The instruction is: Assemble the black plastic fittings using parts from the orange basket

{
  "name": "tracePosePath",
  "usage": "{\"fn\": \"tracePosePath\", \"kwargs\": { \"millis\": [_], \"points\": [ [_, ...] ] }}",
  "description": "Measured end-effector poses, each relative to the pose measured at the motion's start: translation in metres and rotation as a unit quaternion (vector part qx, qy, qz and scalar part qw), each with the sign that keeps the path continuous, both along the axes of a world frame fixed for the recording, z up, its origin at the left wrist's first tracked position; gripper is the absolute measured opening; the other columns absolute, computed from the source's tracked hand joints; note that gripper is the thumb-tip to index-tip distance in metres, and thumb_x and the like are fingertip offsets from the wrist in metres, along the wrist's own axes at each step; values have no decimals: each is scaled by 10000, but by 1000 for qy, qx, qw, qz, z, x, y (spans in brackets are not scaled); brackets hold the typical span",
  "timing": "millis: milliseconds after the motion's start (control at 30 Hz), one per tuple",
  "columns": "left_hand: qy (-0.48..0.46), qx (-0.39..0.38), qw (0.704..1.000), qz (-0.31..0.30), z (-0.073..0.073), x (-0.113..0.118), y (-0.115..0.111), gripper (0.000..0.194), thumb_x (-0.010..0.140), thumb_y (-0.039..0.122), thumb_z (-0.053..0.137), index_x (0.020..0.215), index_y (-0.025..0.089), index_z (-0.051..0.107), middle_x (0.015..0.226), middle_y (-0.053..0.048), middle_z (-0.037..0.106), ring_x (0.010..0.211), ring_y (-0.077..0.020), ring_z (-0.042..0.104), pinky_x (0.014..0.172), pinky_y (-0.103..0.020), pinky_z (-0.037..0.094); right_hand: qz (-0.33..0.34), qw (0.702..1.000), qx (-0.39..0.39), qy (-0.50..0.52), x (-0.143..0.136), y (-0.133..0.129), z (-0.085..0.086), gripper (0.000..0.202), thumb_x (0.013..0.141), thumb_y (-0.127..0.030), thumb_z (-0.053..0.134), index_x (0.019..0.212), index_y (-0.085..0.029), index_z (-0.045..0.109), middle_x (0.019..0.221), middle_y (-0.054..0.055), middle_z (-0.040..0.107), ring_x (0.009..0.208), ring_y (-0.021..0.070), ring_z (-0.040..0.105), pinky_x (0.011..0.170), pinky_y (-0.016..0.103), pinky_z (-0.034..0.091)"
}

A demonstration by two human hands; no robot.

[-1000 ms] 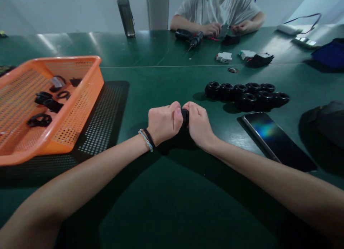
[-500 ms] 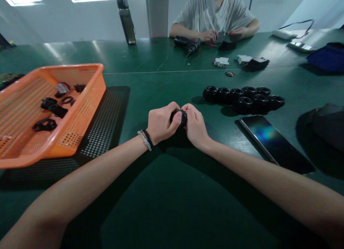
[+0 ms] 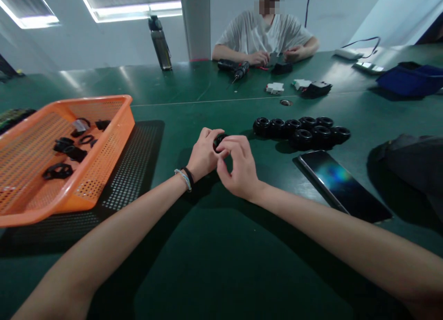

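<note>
Over the middle of the green table, my left hand (image 3: pixel 204 151) is closed around a round black ring-like part (image 3: pixel 219 142), whose upper edge shows between the hands. Much of that part is hidden by fingers. My right hand (image 3: pixel 238 165) is bent over it from the right, its fingertips at the part and its thumb curled below, leaving a gap between thumb and forefinger. Whether the right fingers pinch anything small cannot be seen. To the right stands a group of several glossy black round parts (image 3: pixel 301 138) with holes in their tops.
An orange perforated basket (image 3: pixel 104 172) with several black parts stands left. A phone (image 3: pixel 342 184) and a dark cloth-like item (image 3: pixel 411 168) lie right. Farther back are a bottle (image 3: pixel 161 45), a power drill (image 3: pixel 238 70), white blocks (image 3: pixel 274 88), a blue bin (image 3: pixel 410 80) and a seated person (image 3: pixel 265 38).
My right hand has turned and shifted over the black part, its thumb now away from the fingers. My left hand has rolled so the part faces more upward. The view has tilted up slightly.
</note>
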State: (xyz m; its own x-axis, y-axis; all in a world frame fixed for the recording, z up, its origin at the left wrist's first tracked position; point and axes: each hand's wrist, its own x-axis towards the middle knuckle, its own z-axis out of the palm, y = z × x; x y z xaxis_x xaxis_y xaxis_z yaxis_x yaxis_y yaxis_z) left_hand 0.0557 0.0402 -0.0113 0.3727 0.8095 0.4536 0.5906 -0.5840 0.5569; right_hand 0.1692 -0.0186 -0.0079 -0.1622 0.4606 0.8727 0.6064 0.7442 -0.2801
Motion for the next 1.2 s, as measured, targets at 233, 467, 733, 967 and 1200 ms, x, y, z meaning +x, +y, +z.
{"fn": "tracePosePath", "kwargs": {
  "millis": [233, 467, 733, 967, 1200],
  "points": [
    [29, 7, 998, -60, 0, 35, 7, 328, 763, 258, 651, 1024, 148, 487, 1036, -71, 556, 790, -159, 583, 771, -318, 504, 232, 922, 237, -199, -18, -29, 5, 81, 837, -166, 502, 826, -196, 577, 810, 8, 580, 803, 141, 523, 687, 281, 394],
    [90, 73, 983, -141, 2, 85, 10, 300, 812, 264, 618, 1052, 133, 496, 1072, -99, 568, 977, -216, 566, 838, -336, 475, 313, 871, 227, -304, -27, -39, 8, 201, 891, -184, 460, 720, -196, 566, 746, -5, 587, 654, 104, 501, 545, 259, 302],
    [139, 122, 973, -141, 3, 113, 16, 313, 836, 301, 594, 1084, 126, 520, 1113, -113, 548, 1027, -246, 538, 881, -353, 444, 310, 891, 192, -269, -29, -40, 6, 250, 889, -133, 426, 674, -186, 543, 663, -19, 530, 568, 88, 429, 478, 243, 267],
    [142, 126, 971, -142, 3, 116, 16, 325, 835, 297, 592, 1095, 117, 515, 1127, -115, 538, 1041, -247, 532, 911, -360, 431, 294, 902, 196, -248, -28, -39, 7, 235, 867, -148, 472, 651, -182, 560, 612, -29, 513, 555, 84, 443, 476, 239, 283],
    [125, 137, 972, -142, 6, 98, 6, 344, 844, 238, 527, 1155, 100, 473, 1202, -141, 494, 1066, -243, 507, 924, -351, 430, 203, 932, 182, -238, -16, -31, 3, 151, 863, -181, 479, 886, -227, 621, 826, -8, 636, 823, 129, 544, 720, 285, 390]
  ]
}}
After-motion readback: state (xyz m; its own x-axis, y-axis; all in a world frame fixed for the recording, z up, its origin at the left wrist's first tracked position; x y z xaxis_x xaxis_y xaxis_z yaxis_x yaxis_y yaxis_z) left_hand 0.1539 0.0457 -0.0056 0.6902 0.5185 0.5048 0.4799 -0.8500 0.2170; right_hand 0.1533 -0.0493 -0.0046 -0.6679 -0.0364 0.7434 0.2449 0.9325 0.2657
